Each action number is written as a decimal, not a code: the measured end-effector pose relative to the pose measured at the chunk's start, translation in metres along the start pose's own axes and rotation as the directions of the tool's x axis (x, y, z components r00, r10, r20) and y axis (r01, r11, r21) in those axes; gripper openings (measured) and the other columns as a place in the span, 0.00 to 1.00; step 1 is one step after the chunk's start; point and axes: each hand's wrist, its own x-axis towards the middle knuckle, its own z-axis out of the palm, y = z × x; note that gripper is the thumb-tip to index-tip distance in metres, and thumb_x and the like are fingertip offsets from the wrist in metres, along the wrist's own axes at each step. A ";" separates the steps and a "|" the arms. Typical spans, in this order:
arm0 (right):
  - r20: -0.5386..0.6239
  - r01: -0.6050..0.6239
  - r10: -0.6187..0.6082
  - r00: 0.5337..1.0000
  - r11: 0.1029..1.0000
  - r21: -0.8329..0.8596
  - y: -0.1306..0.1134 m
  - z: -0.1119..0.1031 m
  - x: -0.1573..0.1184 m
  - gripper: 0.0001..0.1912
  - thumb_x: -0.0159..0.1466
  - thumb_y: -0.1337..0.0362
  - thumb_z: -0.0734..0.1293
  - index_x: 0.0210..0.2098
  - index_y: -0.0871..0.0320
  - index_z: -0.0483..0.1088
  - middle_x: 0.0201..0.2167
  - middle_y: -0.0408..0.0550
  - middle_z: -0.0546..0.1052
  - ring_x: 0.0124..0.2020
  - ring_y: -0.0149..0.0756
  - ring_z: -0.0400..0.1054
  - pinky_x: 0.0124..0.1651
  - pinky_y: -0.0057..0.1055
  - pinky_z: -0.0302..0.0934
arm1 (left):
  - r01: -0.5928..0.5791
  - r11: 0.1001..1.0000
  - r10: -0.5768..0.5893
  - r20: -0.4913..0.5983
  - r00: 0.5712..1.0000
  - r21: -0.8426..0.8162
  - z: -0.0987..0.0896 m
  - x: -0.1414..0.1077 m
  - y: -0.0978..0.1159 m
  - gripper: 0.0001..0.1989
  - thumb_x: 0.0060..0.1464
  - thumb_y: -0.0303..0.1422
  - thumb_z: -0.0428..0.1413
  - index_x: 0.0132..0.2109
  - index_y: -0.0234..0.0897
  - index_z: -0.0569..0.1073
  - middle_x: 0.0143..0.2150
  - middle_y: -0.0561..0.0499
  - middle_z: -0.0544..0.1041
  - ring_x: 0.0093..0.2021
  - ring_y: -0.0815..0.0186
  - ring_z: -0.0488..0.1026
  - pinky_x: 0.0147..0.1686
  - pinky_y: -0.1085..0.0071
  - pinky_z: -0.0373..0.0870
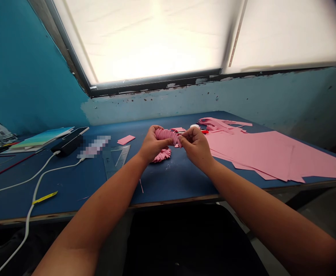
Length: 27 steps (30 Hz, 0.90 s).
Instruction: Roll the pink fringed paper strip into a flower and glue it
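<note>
Bare forearms [104,199] angled inward, left hand [153,143] and right hand [195,147] close, fingers [191,135] curled.

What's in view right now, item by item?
desk: one, blue, under everything
paper sheets: several, pink, right side of desk
paper piece: one, pink, left of hands
folded paper: one, pink, between both hands
paper fan: one, pink, on desk below hands
set square: one, clear, left of hands
black device: one, black, left side of desk
cables: two, white, running from black device
notebook: one, teal, far left
window: one, bright white, above desk
left hand: one, bare, gripping folded paper
right hand: one, bare, pinching folded paper's end

The pixelated item [94,147] — too blurred to tell.
</note>
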 end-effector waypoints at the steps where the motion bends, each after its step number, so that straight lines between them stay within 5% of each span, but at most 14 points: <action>1: 0.004 0.000 0.000 1.000 1.000 0.016 0.000 0.000 0.000 0.07 0.55 0.67 0.65 0.26 0.56 0.59 0.17 0.36 0.66 0.20 0.27 0.61 0.26 0.28 0.56 | -0.001 1.000 0.001 -0.003 1.000 0.008 0.000 0.000 0.001 0.27 0.33 0.29 0.66 0.40 0.39 0.61 0.27 0.58 0.65 0.22 0.74 0.67 0.24 0.74 0.69; 8: 0.032 -0.080 0.076 0.997 0.984 0.161 0.001 0.001 0.002 0.10 0.55 0.59 0.65 0.28 0.56 0.59 0.22 0.37 0.65 0.24 0.26 0.62 0.30 0.29 0.63 | 0.034 0.992 -0.034 0.002 0.999 -0.124 0.000 0.003 -0.001 0.29 0.32 0.29 0.66 0.41 0.39 0.60 0.30 0.57 0.66 0.23 0.73 0.68 0.22 0.74 0.67; 15: -0.136 -0.124 0.176 0.975 0.937 0.327 0.004 -0.003 0.010 0.14 0.52 0.56 0.68 0.31 0.54 0.58 0.25 0.35 0.67 0.26 0.25 0.65 0.29 0.25 0.64 | 0.169 0.976 -0.159 0.076 0.984 -0.139 0.000 0.000 0.005 0.38 0.31 0.25 0.66 0.46 0.40 0.52 0.28 0.57 0.68 0.20 0.72 0.69 0.19 0.76 0.65; 19: -0.117 -0.128 0.183 0.976 0.920 0.371 0.004 -0.004 0.010 0.17 0.51 0.57 0.69 0.36 0.53 0.61 0.23 0.35 0.69 0.24 0.26 0.66 0.29 0.27 0.64 | 0.184 0.969 -0.154 0.181 0.971 -0.164 0.001 -0.003 0.008 0.34 0.32 0.24 0.65 0.42 0.40 0.51 0.26 0.59 0.68 0.20 0.73 0.69 0.20 0.77 0.66; 27: -0.144 -0.099 0.153 0.978 0.939 0.329 0.008 -0.005 0.010 0.14 0.53 0.53 0.68 0.30 0.56 0.66 0.25 0.39 0.71 0.27 0.26 0.67 0.32 0.27 0.65 | 0.164 0.970 -0.115 0.252 0.961 -0.180 0.000 -0.003 0.007 0.31 0.34 0.26 0.64 0.40 0.42 0.52 0.24 0.60 0.68 0.18 0.73 0.68 0.17 0.79 0.64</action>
